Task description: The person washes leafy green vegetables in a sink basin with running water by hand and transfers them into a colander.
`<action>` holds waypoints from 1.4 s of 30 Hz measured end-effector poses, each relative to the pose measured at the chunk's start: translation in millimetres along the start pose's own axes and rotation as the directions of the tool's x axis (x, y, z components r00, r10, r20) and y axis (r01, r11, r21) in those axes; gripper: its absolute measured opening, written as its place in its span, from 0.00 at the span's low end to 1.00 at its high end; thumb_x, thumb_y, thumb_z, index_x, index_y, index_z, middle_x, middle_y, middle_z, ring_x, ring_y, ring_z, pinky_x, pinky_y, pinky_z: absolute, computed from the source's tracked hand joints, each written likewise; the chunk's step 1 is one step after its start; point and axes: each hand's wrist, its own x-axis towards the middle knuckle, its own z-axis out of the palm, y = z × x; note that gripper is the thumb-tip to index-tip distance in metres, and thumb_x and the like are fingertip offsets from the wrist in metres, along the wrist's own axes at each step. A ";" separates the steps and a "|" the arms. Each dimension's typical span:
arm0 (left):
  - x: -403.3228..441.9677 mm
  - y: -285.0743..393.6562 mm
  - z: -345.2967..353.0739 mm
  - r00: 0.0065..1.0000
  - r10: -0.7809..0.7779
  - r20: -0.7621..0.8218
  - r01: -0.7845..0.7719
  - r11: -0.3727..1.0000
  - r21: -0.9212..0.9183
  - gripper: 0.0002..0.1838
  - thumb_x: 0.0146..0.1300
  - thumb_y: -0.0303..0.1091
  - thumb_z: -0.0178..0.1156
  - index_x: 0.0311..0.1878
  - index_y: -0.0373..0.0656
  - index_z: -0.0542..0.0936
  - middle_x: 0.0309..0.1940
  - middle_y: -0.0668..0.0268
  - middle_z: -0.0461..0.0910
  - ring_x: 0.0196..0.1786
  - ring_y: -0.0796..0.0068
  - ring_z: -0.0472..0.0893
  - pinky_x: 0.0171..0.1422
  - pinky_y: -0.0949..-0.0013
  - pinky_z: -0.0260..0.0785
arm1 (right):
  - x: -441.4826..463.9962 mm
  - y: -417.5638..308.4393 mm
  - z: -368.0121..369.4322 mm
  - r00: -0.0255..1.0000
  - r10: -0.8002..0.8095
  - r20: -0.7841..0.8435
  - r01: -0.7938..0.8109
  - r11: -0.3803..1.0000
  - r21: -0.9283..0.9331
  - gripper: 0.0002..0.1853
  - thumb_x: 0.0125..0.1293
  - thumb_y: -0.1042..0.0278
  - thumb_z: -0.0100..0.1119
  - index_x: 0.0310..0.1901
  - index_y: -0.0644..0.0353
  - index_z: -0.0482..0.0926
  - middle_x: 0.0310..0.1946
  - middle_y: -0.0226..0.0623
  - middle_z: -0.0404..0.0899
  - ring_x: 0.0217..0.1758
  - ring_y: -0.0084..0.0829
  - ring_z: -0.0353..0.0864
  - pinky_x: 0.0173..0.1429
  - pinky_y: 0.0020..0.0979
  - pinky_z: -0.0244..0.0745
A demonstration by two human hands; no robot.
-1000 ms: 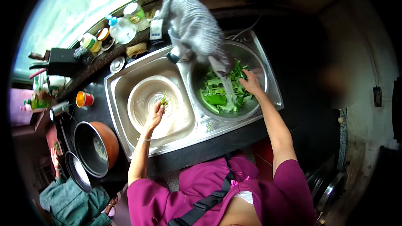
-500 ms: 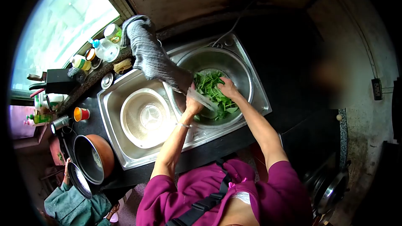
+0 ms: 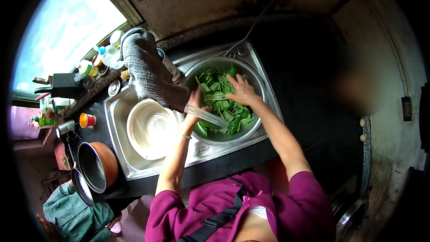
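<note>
greens point(image 3: 217, 96) lie in a metal bowl point(image 3: 258, 83) in the sink point(image 3: 118, 127), under running water point(image 3: 207, 115) from a spout wrapped in grey cloth point(image 3: 145, 67). the right hand point(image 3: 242, 92) rests at the greens, fingers spread apart. the left hand point(image 3: 194, 107) is beside them at the bowl's left side; whether its fingers grip anything, i cannot tell. a pale colander point(image 3: 134, 125) sits in the left basin.

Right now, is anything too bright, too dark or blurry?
Head view: the window glares white, and the colander is partly washed out; head view: the counter at picture right is very dark, and a patch near it is too blurred to name; head view: the greens look fairly clear.
</note>
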 end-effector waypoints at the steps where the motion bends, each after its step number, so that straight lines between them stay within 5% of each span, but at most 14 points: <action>1: -8.4 -5.7 12.9 0.994 0.095 0.048 -0.105 0.955 0.277 0.51 0.40 0.30 0.65 0.68 0.45 0.48 0.56 0.36 0.60 0.57 0.44 0.65 0.60 0.55 0.60 | -7.6 -9.9 8.7 0.997 0.029 0.072 -0.030 0.999 0.015 0.44 0.50 0.52 0.63 0.66 0.48 0.50 0.67 0.56 0.40 0.69 0.55 0.41 0.66 0.58 0.46; 5: -23.9 5.0 40.2 0.992 -0.119 0.041 0.115 0.990 0.079 0.51 0.31 0.34 0.72 0.64 0.45 0.57 0.58 0.39 0.58 0.57 0.42 0.64 0.61 0.55 0.59 | 0.5 -2.3 55.2 0.998 -0.062 0.002 0.061 0.990 -0.123 0.36 0.51 0.52 0.62 0.61 0.54 0.62 0.65 0.58 0.46 0.68 0.55 0.48 0.68 0.49 0.49; 8: -16.6 -38.2 28.8 0.991 -0.093 0.098 0.116 0.958 -0.261 0.29 0.42 0.24 0.65 0.52 0.37 0.70 0.41 0.61 0.77 0.40 0.74 0.76 0.44 0.70 0.70 | 9.9 25.7 27.9 0.971 -0.223 0.086 0.208 0.966 0.156 0.29 0.52 0.54 0.63 0.54 0.60 0.71 0.57 0.60 0.62 0.65 0.48 0.58 0.67 0.36 0.55; 11: -7.8 6.7 0.2 0.928 -0.325 0.181 0.344 0.564 -0.751 0.23 0.47 0.18 0.60 0.51 0.34 0.72 0.38 0.65 0.78 0.38 0.81 0.75 0.45 0.77 0.69 | 11.4 33.2 1.6 0.951 -0.310 -0.007 0.296 0.898 0.326 0.26 0.52 0.60 0.64 0.51 0.61 0.73 0.48 0.45 0.72 0.57 0.45 0.68 0.62 0.36 0.61; 15: 6.7 -28.1 18.8 0.940 -0.340 0.025 0.277 0.720 -0.636 0.30 0.47 0.19 0.59 0.58 0.37 0.67 0.44 0.57 0.76 0.43 0.70 0.77 0.49 0.69 0.69 | 2.0 24.0 15.4 0.978 -0.084 -0.192 0.085 0.996 -0.004 0.25 0.54 0.67 0.59 0.56 0.56 0.69 0.62 0.54 0.54 0.66 0.50 0.52 0.67 0.47 0.50; 17: -10.8 -6.2 7.1 0.967 0.003 -0.255 0.038 0.987 0.159 0.41 0.43 0.24 0.62 0.64 0.43 0.58 0.49 0.48 0.69 0.49 0.55 0.72 0.55 0.61 0.65 | 4.3 20.1 59.3 0.969 -0.025 -0.244 -0.004 0.993 -0.116 0.26 0.52 0.72 0.55 0.56 0.50 0.70 0.63 0.56 0.49 0.67 0.55 0.48 0.66 0.53 0.51; 19: -26.0 -1.1 19.2 0.990 0.090 -0.112 -0.045 0.935 0.353 0.45 0.42 0.30 0.64 0.66 0.46 0.53 0.49 0.42 0.65 0.48 0.43 0.68 0.55 0.55 0.63 | -5.5 11.1 76.6 0.992 -0.079 -0.098 0.078 0.997 -0.013 0.25 0.50 0.71 0.55 0.54 0.51 0.72 0.61 0.54 0.52 0.64 0.53 0.54 0.64 0.50 0.55; 22: -34.0 -28.4 39.6 0.982 -0.189 0.002 0.187 0.972 -0.145 0.38 0.47 0.33 0.62 0.63 0.42 0.59 0.47 0.45 0.73 0.51 0.50 0.73 0.53 0.55 0.64 | -9.3 17.1 52.2 0.984 -0.173 -0.052 0.179 0.974 0.139 0.23 0.47 0.68 0.57 0.50 0.54 0.75 0.54 0.54 0.61 0.59 0.49 0.62 0.62 0.41 0.61; 26: -14.9 6.1 7.4 0.840 -0.491 0.228 0.464 0.436 -0.771 0.19 0.51 0.25 0.58 0.49 0.36 0.73 0.35 0.67 0.79 0.35 0.79 0.77 0.39 0.76 0.70 | -0.7 33.8 32.1 0.958 -0.059 -0.281 0.094 0.990 0.110 0.25 0.48 0.68 0.57 0.52 0.52 0.73 0.59 0.53 0.58 0.64 0.49 0.57 0.63 0.44 0.59; 31: -19.3 -12.8 40.4 0.987 -0.141 -0.082 0.146 0.988 0.048 0.42 0.44 0.39 0.64 0.63 0.37 0.58 0.47 0.44 0.66 0.50 0.46 0.67 0.57 0.55 0.60 | -9.0 -5.3 77.9 0.998 -0.027 -0.053 0.023 0.997 -0.074 0.28 0.47 0.66 0.59 0.55 0.54 0.71 0.66 0.49 0.46 0.66 0.50 0.52 0.64 0.45 0.57; 35: -25.3 -15.0 39.7 0.991 -0.115 -0.067 0.109 0.991 -0.081 0.42 0.44 0.37 0.66 0.63 0.39 0.59 0.56 0.46 0.64 0.58 0.55 0.66 0.58 0.57 0.60 | -2.4 9.6 52.2 0.982 -0.118 -0.150 0.176 0.867 0.466 0.22 0.48 0.64 0.61 0.48 0.61 0.76 0.45 0.44 0.76 0.47 0.31 0.74 0.53 0.34 0.69; 36: -18.2 -7.0 31.4 0.977 -0.201 0.079 0.214 0.858 -0.467 0.37 0.47 0.34 0.64 0.61 0.38 0.62 0.52 0.51 0.68 0.53 0.61 0.70 0.54 0.62 0.63 | -7.4 3.6 38.0 0.976 -0.176 -0.132 0.219 0.727 0.651 0.21 0.50 0.65 0.61 0.46 0.64 0.76 0.35 0.33 0.79 0.38 0.22 0.75 0.47 0.27 0.70; 37: -14.3 1.1 24.4 0.942 -0.222 0.252 0.335 0.568 -0.751 0.32 0.51 0.31 0.62 0.60 0.38 0.64 0.49 0.56 0.73 0.48 0.67 0.73 0.51 0.67 0.67 | -15.3 0.7 22.9 0.988 -0.132 -0.080 0.149 0.689 0.709 0.19 0.51 0.68 0.59 0.46 0.64 0.76 0.36 0.28 0.78 0.37 0.19 0.73 0.46 0.25 0.70; 42: 12.2 38.2 -12.4 0.945 -0.239 0.225 0.323 0.556 -0.766 0.33 0.53 0.19 0.53 0.64 0.43 0.59 0.40 0.65 0.76 0.39 0.79 0.75 0.44 0.77 0.70 | -11.1 14.5 -19.5 0.993 -0.116 0.023 0.083 0.820 0.566 0.26 0.50 0.68 0.60 0.54 0.60 0.70 0.48 0.39 0.72 0.49 0.28 0.71 0.54 0.31 0.67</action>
